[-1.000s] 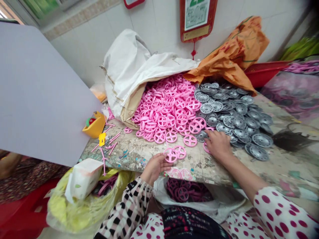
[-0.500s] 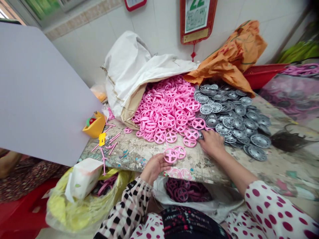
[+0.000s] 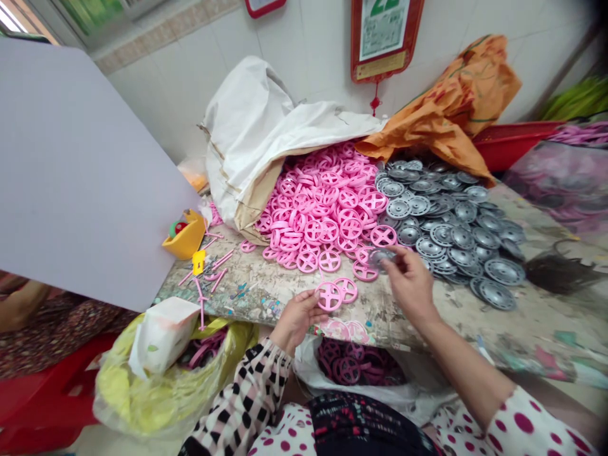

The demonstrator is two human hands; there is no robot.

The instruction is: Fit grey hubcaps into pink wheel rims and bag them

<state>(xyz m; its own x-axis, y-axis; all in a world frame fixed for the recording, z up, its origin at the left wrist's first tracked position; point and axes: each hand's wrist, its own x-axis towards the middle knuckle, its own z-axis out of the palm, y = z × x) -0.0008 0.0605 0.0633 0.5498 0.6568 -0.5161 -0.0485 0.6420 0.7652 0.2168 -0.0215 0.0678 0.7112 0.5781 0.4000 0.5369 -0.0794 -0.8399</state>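
Observation:
My left hand [image 3: 299, 315] is at the table's front edge, its fingers closed on the rim of a pink spoked wheel [image 3: 329, 296]. A second pink wheel [image 3: 348, 290] lies right beside that one on the table. Between thumb and fingers, my right hand [image 3: 409, 278] grips a grey wheel disc [image 3: 381, 256], slightly blurred, over the front of the pink wheels. Behind it is a heap of pink wheels [image 3: 323, 209], spilling from a white sack [image 3: 251, 120]. To the right spreads a pile of grey discs [image 3: 446, 218].
An orange sack [image 3: 456, 101] lies behind the grey discs. At left are a yellow plastic piece [image 3: 186, 237] and pink rods [image 3: 218, 278]. Below the table edge, a yellow bag [image 3: 123, 392] and a white bag [image 3: 422, 392] hold pink parts. A pale panel [image 3: 80, 171] stands left.
My right hand has lifted a grey disc and drawn it slightly up from the table. The left hand stays on the pink wheel. The whole view has shifted a little.

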